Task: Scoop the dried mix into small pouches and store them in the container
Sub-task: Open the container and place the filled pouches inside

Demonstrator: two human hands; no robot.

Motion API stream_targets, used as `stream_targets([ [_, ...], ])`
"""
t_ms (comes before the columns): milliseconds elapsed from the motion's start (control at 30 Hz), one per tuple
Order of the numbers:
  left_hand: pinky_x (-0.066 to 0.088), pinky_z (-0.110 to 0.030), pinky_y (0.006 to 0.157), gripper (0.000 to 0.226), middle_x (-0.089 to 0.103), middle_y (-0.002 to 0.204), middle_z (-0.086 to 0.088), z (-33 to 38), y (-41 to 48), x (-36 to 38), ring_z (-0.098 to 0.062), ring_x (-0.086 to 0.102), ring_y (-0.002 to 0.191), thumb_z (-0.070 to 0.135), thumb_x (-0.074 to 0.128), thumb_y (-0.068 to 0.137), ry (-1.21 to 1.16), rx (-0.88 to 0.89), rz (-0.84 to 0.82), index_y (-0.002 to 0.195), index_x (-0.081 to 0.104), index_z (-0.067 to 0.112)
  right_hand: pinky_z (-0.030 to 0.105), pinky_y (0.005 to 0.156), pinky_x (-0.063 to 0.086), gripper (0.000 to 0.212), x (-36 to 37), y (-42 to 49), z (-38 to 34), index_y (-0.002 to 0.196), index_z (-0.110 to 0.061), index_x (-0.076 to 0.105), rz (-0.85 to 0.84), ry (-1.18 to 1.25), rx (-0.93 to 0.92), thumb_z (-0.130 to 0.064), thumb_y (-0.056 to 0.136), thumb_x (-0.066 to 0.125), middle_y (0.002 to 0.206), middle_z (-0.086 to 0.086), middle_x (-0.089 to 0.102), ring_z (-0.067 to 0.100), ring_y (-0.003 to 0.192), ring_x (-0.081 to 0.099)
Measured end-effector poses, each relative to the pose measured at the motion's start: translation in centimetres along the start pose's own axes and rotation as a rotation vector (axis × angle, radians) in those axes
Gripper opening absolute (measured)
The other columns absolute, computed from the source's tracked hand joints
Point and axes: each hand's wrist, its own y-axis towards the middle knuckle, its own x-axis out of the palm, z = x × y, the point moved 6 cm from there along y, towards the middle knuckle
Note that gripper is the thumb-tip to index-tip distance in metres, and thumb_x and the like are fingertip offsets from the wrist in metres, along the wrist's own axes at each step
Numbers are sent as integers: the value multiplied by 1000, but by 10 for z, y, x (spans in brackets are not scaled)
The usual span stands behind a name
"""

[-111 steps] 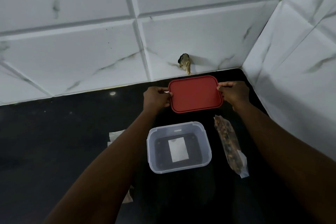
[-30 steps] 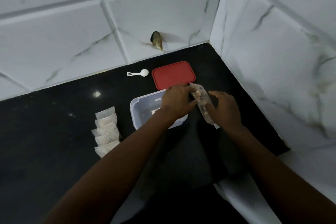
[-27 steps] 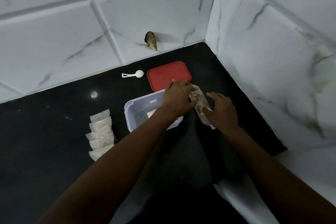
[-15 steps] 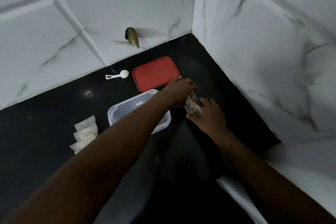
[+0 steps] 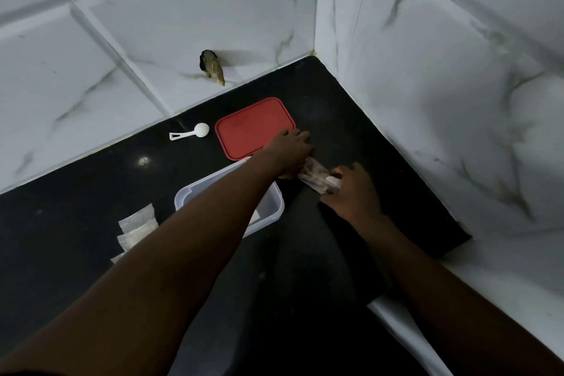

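Observation:
A clear bag of brown dried mix [image 5: 316,173] lies between my two hands, right of the clear plastic container [image 5: 268,207]. My left hand [image 5: 288,151] grips the bag's far end, fingers curled over it. My right hand [image 5: 351,192] holds the near, white-edged end. My left forearm crosses over the container and hides most of its inside. The red lid [image 5: 253,127] lies flat behind the container. A small white scoop [image 5: 192,132] lies left of the lid. Several small white pouches [image 5: 135,230] lie in a row at the left, partly under my forearm.
The black counter [image 5: 76,192] runs into a corner of white marble tiles at the back and right. A rough hole with a brown stub [image 5: 212,67] sits in the back wall. The counter's right end stops at a white ledge [image 5: 488,278].
The lid was set down behind the container and both hands took up the bag of mix. Over the last second the view swung right; the hands stay on the bag.

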Motion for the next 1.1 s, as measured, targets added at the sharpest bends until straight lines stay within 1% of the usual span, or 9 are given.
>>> stream_targets([
  [100, 32, -44, 115, 64, 45, 151, -9, -4, -2, 1, -27, 41, 138, 35, 74, 88, 15, 19, 8, 145, 49, 22, 37, 87, 55, 54, -3, 0, 3, 119, -17, 67, 1, 14, -4, -32, 71, 88, 118, 5, 62, 23, 104, 62],
  [200, 35, -41, 112, 50, 62, 132, -4, -12, -7, -4, -23, 56, 124, 36, 75, 87, -92, 0, 19, 132, 58, 22, 35, 81, 56, 46, -13, 2, 5, 110, -17, 72, 29, 81, -32, -33, 70, 88, 105, 3, 70, 21, 93, 67],
  [400, 48, -32, 84, 35, 64, 102, 7, -42, -33, -32, -16, 62, 98, 30, 84, 79, -466, -67, 108, 106, 62, 30, 26, 78, 57, 39, -42, 12, -11, 103, -22, 75, 85, 282, -86, -23, 66, 90, 97, -9, 72, 9, 85, 68],
  [467, 51, -29, 81, 35, 63, 95, 12, -55, -48, -45, -10, 62, 90, 29, 87, 74, -569, -64, 151, 95, 60, 36, 26, 75, 60, 38, -49, 15, -20, 103, -22, 75, 44, 397, -86, -18, 69, 90, 95, -10, 73, 6, 82, 69],
  [567, 44, -19, 72, 40, 60, 89, 19, -74, -81, -56, -3, 61, 83, 27, 91, 71, -703, -106, 213, 96, 61, 34, 33, 64, 63, 39, -57, 15, -42, 111, -19, 74, -100, 637, -72, -11, 75, 88, 98, -2, 75, 14, 79, 72],
  [700, 51, -20, 77, 43, 72, 100, 11, -95, -136, -48, -7, 68, 92, 35, 93, 70, -931, -192, 200, 105, 69, 27, 28, 60, 59, 39, -61, 16, -78, 112, -19, 74, -337, 753, -152, -9, 77, 87, 99, 1, 78, 16, 78, 72],
  [900, 58, -20, 84, 48, 77, 112, 4, -105, -219, -12, -10, 73, 101, 20, 86, 80, -1314, -284, 169, 124, 69, 20, 25, 70, 58, 42, -40, 16, -121, 119, -13, 72, -674, 735, -107, -17, 78, 83, 107, 6, 77, 14, 92, 74],
  [1000, 58, -19, 77, 44, 75, 115, 2, -112, -253, 11, -8, 73, 99, 18, 83, 83, -1527, -421, 248, 124, 68, 18, 23, 69, 59, 42, -30, 12, -138, 116, -10, 70, -722, 900, -14, -17, 75, 78, 103, 8, 77, 14, 91, 75],
  [1100, 60, -22, 78, 34, 73, 119, -9, -110, -275, 30, -13, 72, 100, 11, 78, 86, -1765, -570, 400, 119, 69, 12, 26, 74, 62, 31, -22, 12, -148, 113, -6, 70, -642, 992, 36, -7, 83, 75, 107, 15, 77, 21, 95, 76],
])
